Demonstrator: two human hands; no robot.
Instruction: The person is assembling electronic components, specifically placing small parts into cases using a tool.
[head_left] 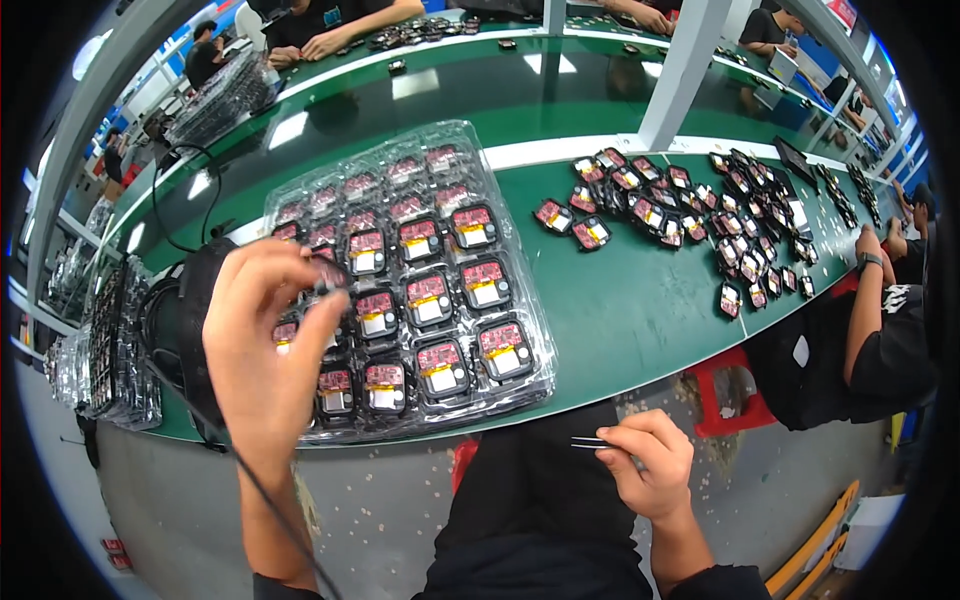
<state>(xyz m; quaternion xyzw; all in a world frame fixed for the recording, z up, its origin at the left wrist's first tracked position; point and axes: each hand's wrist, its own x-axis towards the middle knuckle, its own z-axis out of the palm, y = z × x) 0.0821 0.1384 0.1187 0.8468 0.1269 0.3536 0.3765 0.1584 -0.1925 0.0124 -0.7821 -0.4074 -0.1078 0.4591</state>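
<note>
My left hand (262, 345) is raised over the left part of a clear plastic tray (535, 345). Its thumb and fingers curl round a small black-cased circuit unit (330, 272), blurred and partly covered by the fingers. Rows of similar units fill the tray's pockets, each with a red board, a yellow strip and a white block; one such unit (503, 350) sits in the near right corner. Low over my lap, my right hand (650, 462) pinches a pair of thin tweezers (588, 443), their tips pointing left and apart from the tray.
Loose units lie in a heap (650, 205) on the green bench (600, 320) to the right. Stacked clear trays (110, 350) and black cables (165, 200) stand at the left. A grey post (685, 75) rises behind. A co-worker (850, 330) sits at right near a red stool (715, 400).
</note>
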